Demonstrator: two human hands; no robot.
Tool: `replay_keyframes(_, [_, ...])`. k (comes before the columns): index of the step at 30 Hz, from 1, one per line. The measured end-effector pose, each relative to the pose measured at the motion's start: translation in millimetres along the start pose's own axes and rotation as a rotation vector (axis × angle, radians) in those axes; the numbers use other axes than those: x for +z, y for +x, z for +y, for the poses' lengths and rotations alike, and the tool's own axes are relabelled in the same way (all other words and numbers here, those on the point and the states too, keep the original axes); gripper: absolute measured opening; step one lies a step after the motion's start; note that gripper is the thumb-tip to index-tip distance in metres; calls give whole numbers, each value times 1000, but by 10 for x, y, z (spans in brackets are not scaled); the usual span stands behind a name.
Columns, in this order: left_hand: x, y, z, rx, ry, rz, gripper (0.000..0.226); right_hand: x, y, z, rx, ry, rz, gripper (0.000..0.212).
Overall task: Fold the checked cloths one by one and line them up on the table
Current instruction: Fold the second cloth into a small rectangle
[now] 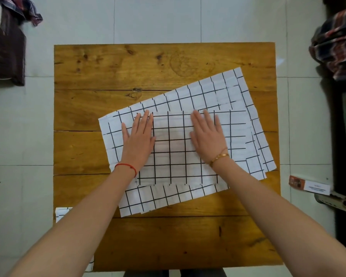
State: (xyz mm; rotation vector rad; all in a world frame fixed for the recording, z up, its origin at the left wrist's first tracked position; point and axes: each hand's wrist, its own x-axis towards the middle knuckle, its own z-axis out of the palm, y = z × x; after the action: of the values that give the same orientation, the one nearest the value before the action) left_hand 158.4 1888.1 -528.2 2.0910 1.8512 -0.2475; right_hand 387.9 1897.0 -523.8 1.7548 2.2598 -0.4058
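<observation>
A white cloth with black checks (174, 154) lies folded and squared to me in the middle of the wooden table (148, 66). It rests on a slanted pile of larger checked cloths (218, 92) that runs from near left to far right. My left hand (138, 136) and my right hand (206, 134) lie flat on the top cloth, palms down, fingers stretched out, holding nothing. Another checked cloth (63, 212) shows at the table's near left edge, mostly hidden under my left forearm.
The table stands on pale floor tiles. Dark clothing (8, 47) lies on the floor at the far left, and plaid fabric (338, 43) at the far right. A small box (308, 184) and a shoe (336, 200) sit by the table's right side.
</observation>
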Motion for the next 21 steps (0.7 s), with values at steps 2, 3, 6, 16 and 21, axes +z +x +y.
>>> replay_keyframes(2, [1, 1, -1, -5, 0, -5, 68, 0, -103, 295, 106, 12, 23, 58])
replay_keyframes(3, [-1, 2, 0, -6, -2, -9, 68, -1, -154, 434, 161, 30, 34, 57])
replay_keyframes(6, [-4, -4, 6, 1, 1, -7, 67, -10, -287, 766, 315, 92, 62, 58])
replay_keyframes(16, [-134, -86, 21, -41, -268, 176, 59, -105, -297, 832, 343, 188, 125, 59])
replay_keyframes(21, [-118, -351, 15, -429, -490, 276, 34, -93, -395, 539, 165, 218, 185, 57])
